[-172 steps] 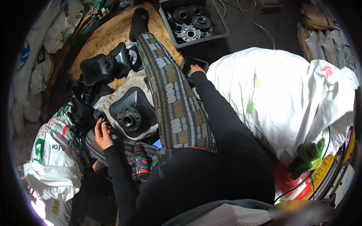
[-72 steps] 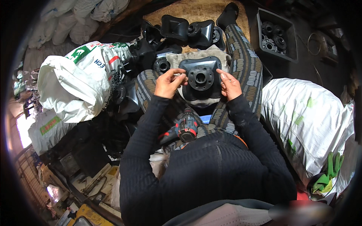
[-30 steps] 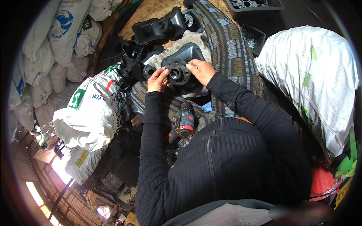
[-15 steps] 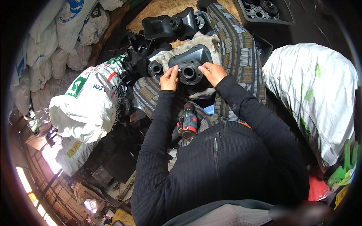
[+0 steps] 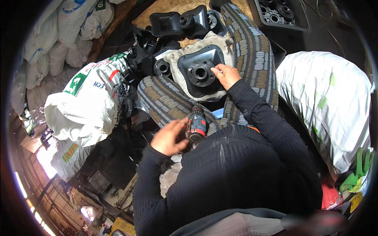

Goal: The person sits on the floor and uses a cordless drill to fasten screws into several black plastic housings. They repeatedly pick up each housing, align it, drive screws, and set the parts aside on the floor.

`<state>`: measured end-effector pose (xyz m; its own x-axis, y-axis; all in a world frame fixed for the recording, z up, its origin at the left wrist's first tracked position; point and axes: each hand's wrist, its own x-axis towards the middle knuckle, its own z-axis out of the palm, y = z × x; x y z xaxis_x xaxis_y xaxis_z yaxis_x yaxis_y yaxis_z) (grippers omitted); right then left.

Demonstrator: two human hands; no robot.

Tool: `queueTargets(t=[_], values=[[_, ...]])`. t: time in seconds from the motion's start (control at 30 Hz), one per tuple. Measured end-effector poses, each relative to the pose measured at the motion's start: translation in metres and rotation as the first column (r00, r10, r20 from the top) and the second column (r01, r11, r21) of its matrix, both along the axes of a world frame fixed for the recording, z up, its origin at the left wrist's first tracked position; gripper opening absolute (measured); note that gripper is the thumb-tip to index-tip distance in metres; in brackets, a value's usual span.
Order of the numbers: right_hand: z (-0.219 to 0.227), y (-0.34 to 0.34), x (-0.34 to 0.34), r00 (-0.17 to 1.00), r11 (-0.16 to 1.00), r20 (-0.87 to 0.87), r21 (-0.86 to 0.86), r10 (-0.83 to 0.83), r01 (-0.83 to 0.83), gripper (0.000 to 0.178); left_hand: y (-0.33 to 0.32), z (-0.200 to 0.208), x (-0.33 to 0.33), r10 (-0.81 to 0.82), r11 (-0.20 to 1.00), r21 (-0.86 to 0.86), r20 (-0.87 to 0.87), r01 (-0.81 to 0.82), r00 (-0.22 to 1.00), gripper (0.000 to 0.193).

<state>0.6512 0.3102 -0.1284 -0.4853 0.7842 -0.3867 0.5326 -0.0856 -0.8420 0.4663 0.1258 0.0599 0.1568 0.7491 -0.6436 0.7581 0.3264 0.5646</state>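
Right hand (image 5: 226, 78): fingertips touching the right rim of the black flanged hub (image 5: 201, 81); whether they pinch a small part there, can't tell, too small. Left hand (image 5: 170, 137): thumb and fingers apart, slightly blurred, just left of the cordless drill (image 5: 196, 128); contact unclear, handle mostly hidden behind the hand.

Step in hand, judging from the pose: right hand steadies the hub while the left goes for the drill. Picking it up would call for the left grip to close around the handle, right staying on the rim.

Hub lies left of the right grip, bore facing up, over the black square housing (image 5: 201, 53), which rests on a pale cloth (image 5: 218, 43) between the patterned trouser legs (image 5: 254, 59). Small bright thing at the hub's left edge, maybe a screw. Drill lies in the lap, below the hub, tip pointing toward it.

Outward: another ring part (image 5: 162, 74) left of the cloth; more square housings (image 5: 165, 23) by the wooden board (image 5: 153, 7); crate (image 5: 281, 27) of flanges upper right; white sacks (image 5: 327, 102) either side.
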Motion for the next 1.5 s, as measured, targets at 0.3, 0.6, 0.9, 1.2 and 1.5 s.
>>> queueTargets(t=[0.3, 0.6, 0.9, 1.2, 1.5], values=[[-0.011, -0.001, 0.003, 1.0, 0.999, -0.009, 0.04, -0.011, 0.012, 0.038, -0.018, -0.042, 0.028, 0.311, 0.946, 0.178, -0.26, -0.272, 0.914, 0.071], [-0.007, 0.0, 0.002, 1.0, 1.0, -0.003, 0.028, -0.014, 0.015, 0.033, 0.037, 0.014, -0.02, 0.352, 0.881, 0.345, -0.017, -0.325, 0.936, 0.021], [-0.008, 0.0, 0.002, 0.999, 0.999, -0.023, 0.042, -0.028, 0.029, 0.035, 0.071, 0.0, -0.02, 0.184, 0.859, 0.507, -0.172, -0.073, 0.968, 0.029], [-0.005, 0.0, 0.002, 0.999, 0.999, -0.036, 0.012, -0.038, 0.038, 0.033, 0.071, -0.006, -0.019, 0.197, 0.887, 0.45, -0.172, -0.101, 0.965, 0.033], [-0.004, 0.001, 0.002, 0.997, 0.998, -0.048, -0.018, -0.056, 0.055, 0.033, 0.068, -0.01, -0.028, 0.615, 0.774, 0.116, 0.099, -0.623, 0.782, 0.02]])
